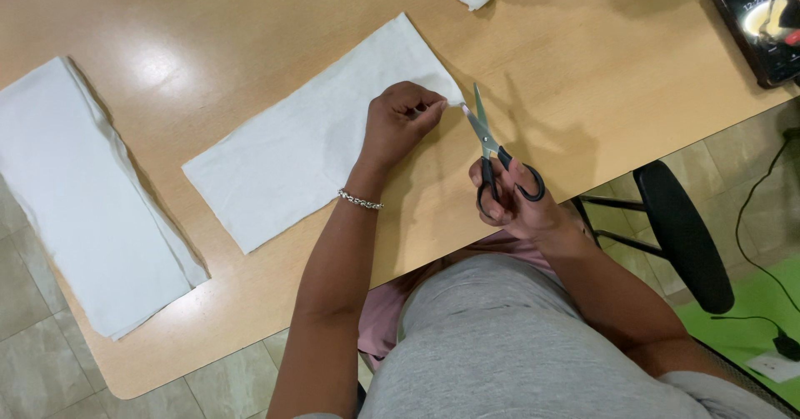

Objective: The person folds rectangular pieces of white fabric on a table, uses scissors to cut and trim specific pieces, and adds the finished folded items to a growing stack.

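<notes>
Pinching cloth [308, 148] corner, left hand [400, 123] hiding it, scissors [492, 148] in right hand [521, 202]

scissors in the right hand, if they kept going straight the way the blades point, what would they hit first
The scissors in the right hand point up and slightly left; their tips sit at the corner of the white cloth pinched by the left hand, so probably that corner first.

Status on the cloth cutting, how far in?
Looks barely started. Done: white cloth laid flat, no cut visible in it. In hand: left hand pinches its corner, right hand holds open scissors at that corner. Left: the cut itself; folded cloth lies untouched.
</notes>
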